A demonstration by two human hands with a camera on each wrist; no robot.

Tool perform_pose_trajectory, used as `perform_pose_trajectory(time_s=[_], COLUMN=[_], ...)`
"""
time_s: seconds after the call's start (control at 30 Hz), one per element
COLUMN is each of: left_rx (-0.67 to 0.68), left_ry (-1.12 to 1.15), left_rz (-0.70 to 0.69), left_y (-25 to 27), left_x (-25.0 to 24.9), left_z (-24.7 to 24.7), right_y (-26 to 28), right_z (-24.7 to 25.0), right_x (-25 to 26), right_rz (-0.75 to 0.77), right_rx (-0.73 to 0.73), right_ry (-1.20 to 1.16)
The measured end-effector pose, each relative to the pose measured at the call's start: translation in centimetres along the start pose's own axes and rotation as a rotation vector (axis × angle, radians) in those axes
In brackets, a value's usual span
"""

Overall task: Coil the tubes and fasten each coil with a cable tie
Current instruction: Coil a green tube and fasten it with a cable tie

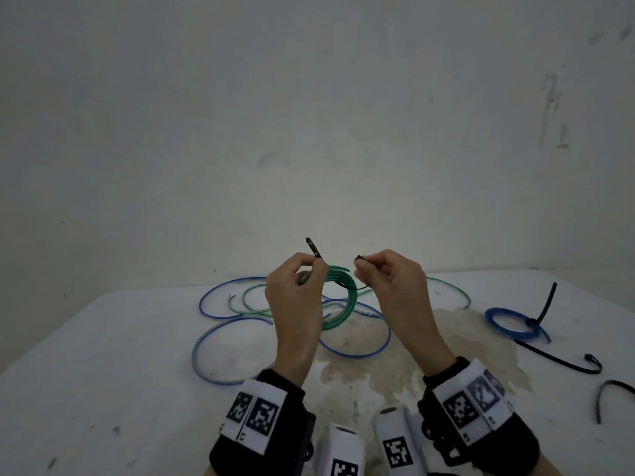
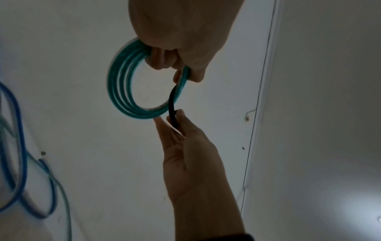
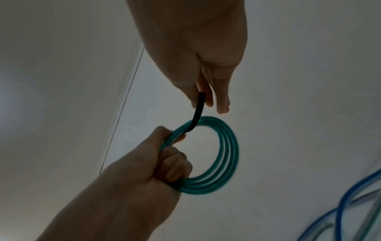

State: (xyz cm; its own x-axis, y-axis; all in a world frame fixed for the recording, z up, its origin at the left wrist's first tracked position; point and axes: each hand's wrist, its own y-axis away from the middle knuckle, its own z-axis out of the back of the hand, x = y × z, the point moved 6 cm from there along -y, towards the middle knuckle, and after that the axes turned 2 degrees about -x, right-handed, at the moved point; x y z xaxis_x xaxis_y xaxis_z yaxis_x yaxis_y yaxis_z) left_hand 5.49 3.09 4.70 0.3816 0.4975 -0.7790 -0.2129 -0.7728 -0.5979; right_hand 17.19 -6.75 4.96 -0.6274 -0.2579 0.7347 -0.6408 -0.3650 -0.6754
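Above the white table point(image 1: 103, 372), my left hand point(image 1: 318, 266) grips a coil of green tube point(image 1: 347, 304) and also pinches one end of a black cable tie point(image 1: 313, 248), which sticks up past the fingers. The tie's strap runs across the coil's strands to my right hand point(image 1: 360, 266), which pinches the other end. In the left wrist view the left hand point(image 2: 177, 65) holds the green coil point(image 2: 123, 84), and the black tie point(image 2: 171, 104) runs to the right hand point(image 2: 175, 117). In the right wrist view the right hand point(image 3: 204, 101) pinches the tie point(image 3: 198, 107) above the coil point(image 3: 226, 154).
Loose blue tube point(image 1: 220, 352) and green tube point(image 1: 247, 297) sprawl on the table behind and below my hands. At the right lies a blue coil point(image 1: 508, 324) fastened with a black tie. Two spare black ties point(image 1: 563, 360) point(image 1: 611, 389) lie near it. A wall stands behind the table.
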Motion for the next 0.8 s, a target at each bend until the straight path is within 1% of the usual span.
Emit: perform_pose_trajectory(time_s=[0.07,0.1,0.13,0.27,0.33,0.47,0.57,0.63,0.8], left_rx=[0.005,0.014,0.026,0.073,0.098,0.093,0.077,0.081,0.083], left_ry=[-0.026,-0.058,-0.096,-0.269,-0.375,-0.513,-0.602,-0.627,-0.695], left_rz=[-0.064,-0.109,-0.152,-0.311,-0.403,-0.558,-0.642,-0.665,-0.662], left_y=[0.0,0.1,0.2,0.4,0.5,0.8,1.0,1.0,0.9], left_x=[-0.4,-0.7,-1.0,-1.7,-1.9,-3.0,-3.6,-3.3,-2.8], left_z=[0.0,-0.1,-0.2,-0.6,-0.8,-1.0,-1.2,-1.2,-1.2], right_y=[-0.3,-0.4,-0.4,-0.2,0.0,0.2,0.1,0.0,-0.7], right_z=[0.3,0.3,0.3,-0.3,-0.7,-0.8,-0.6,-0.6,-0.3], right_x=[0.6,1.0,1.3,2.5,3.2,4.3,4.4,4.4,4.3], right_rz=[0.030,0.038,0.032,-0.046,-0.043,0.016,0.042,0.051,0.042], right_rx=[0.003,-0.005,-0.014,-0.021,-0.015,-0.028,-0.034,-0.019,0.037], right_ry=[0.063,0.047,-0.001,-0.315,-0.393,-0.374,-0.324,-0.288,-0.211])
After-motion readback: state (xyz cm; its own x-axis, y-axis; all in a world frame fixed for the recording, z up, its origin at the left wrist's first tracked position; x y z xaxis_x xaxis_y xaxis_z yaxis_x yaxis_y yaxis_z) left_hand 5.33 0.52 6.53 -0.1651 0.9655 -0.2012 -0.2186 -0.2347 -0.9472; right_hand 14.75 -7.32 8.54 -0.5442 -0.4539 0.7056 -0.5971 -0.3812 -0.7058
